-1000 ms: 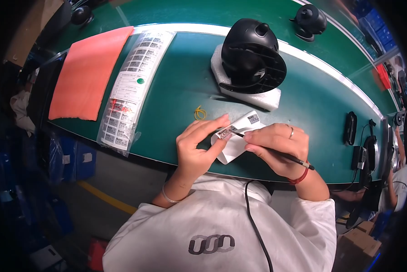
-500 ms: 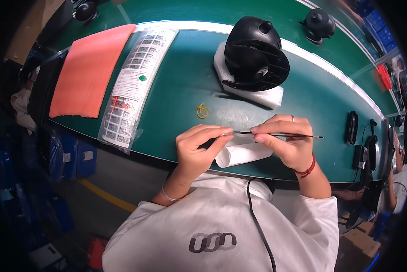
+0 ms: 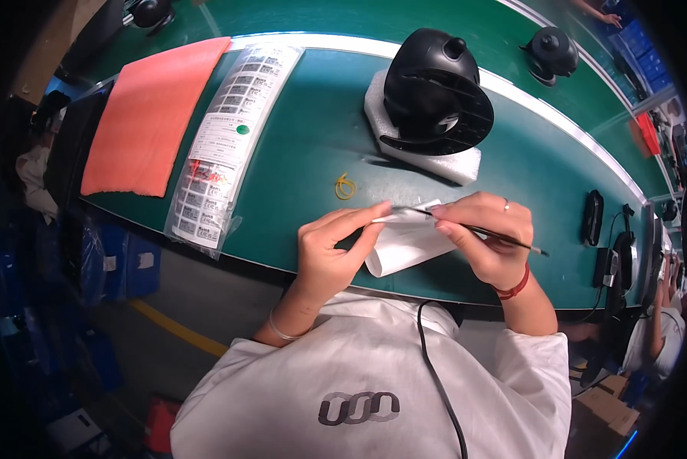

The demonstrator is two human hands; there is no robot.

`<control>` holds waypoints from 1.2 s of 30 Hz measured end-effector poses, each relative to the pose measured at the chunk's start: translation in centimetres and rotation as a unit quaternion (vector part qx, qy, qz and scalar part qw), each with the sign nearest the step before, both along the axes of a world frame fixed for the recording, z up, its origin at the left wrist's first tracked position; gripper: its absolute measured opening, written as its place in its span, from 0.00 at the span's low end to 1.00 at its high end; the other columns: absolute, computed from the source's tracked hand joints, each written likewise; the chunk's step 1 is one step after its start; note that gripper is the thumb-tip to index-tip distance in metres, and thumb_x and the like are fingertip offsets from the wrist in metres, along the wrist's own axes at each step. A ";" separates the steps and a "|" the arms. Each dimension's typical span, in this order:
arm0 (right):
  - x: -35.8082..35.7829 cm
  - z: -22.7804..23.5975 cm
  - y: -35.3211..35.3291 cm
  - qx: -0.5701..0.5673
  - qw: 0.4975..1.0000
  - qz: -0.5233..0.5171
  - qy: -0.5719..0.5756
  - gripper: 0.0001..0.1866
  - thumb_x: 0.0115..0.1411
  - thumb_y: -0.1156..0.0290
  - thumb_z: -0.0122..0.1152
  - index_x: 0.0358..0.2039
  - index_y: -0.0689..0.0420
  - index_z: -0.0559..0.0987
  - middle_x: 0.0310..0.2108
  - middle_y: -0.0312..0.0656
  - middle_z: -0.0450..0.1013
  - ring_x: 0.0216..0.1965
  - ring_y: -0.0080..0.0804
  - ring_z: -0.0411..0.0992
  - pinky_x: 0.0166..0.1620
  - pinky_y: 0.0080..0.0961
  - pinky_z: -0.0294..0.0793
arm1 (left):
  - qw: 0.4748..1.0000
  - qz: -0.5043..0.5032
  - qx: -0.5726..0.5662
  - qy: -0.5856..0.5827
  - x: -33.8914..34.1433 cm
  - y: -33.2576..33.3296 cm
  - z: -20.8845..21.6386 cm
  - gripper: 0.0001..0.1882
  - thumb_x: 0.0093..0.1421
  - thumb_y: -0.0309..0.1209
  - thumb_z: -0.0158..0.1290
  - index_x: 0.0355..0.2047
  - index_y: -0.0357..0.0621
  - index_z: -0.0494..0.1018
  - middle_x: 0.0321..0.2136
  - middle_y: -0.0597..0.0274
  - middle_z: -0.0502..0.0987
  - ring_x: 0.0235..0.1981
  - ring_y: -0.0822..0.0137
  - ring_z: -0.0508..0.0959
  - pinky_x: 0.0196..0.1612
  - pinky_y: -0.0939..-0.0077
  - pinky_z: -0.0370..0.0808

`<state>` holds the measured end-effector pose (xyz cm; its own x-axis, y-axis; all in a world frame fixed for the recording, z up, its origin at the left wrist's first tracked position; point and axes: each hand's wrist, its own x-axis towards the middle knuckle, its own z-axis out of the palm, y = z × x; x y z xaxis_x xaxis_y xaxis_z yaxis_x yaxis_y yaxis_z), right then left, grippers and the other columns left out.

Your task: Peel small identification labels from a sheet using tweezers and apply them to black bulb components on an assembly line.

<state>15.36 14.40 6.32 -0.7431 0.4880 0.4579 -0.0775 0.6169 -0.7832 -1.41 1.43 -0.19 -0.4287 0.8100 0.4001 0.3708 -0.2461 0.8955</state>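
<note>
Slim dark tweezers (image 3: 493, 235) slant across my right hand (image 3: 490, 237), closed around them, with their thin tip pointing left. That tip reaches the fingertips of my left hand (image 3: 334, 246), which is closed in a pinch. What the left fingers hold is too small to make out. Below the tip, between both hands, lies a loosely rolled white sheet (image 3: 406, 251) on the green table. One edge of it shows right by my left fingertips. A yellow rubber band (image 3: 345, 186) lies on the table just beyond my left hand.
Farther off, a black rounded housing (image 3: 434, 92) rests on white foam (image 3: 462, 164). At the left are a bagged label sheet (image 3: 223, 153) and a pink foam sheet (image 3: 148, 122). Black devices (image 3: 592, 218) with cables stand at the right. A black cord hangs down my shirt.
The tweezers have tilted, their rear end dropping toward me. My right hand has turned slightly with them. More of the white sheet shows beneath the tip. My left hand stays nearly still.
</note>
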 end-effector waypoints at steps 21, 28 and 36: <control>-1.7 -3.1 2.5 0.430 0.888 -0.165 0.003 0.14 0.41 0.75 0.67 0.33 0.58 0.82 0.29 0.38 0.77 0.22 0.28 0.73 0.26 0.22 0.73 | 0.996 -0.030 -0.056 -0.057 -0.1 -0.4 0.2 0.21 0.52 0.17 0.59 0.48 0.36 0.75 0.34 0.54 0.83 0.33 0.72 0.82 0.37 0.80 0.78; -2.1 -3.0 2.1 0.423 0.889 -0.175 -0.004 0.14 0.42 0.75 0.68 0.34 0.59 0.82 0.29 0.39 0.77 0.23 0.30 0.74 0.26 0.22 0.74 | 0.996 -0.036 -0.068 -0.055 -0.1 -0.4 0.3 0.20 0.52 0.18 0.60 0.48 0.37 0.75 0.34 0.54 0.83 0.34 0.70 0.82 0.38 0.81 0.77; -2.3 -3.1 1.8 0.408 0.894 -0.183 -0.008 0.18 0.40 0.78 0.72 0.36 0.56 0.82 0.28 0.37 0.77 0.23 0.28 0.74 0.25 0.21 0.72 | 0.996 -0.037 -0.064 -0.058 -0.1 -0.4 0.3 0.19 0.53 0.18 0.59 0.47 0.37 0.76 0.34 0.55 0.83 0.35 0.70 0.82 0.39 0.81 0.77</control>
<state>13.11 16.17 3.18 -0.6122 0.2074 0.7630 0.2538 0.9655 -0.0589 -1.50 1.06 0.10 -0.4031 0.8825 0.2423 0.2472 -0.1499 0.9573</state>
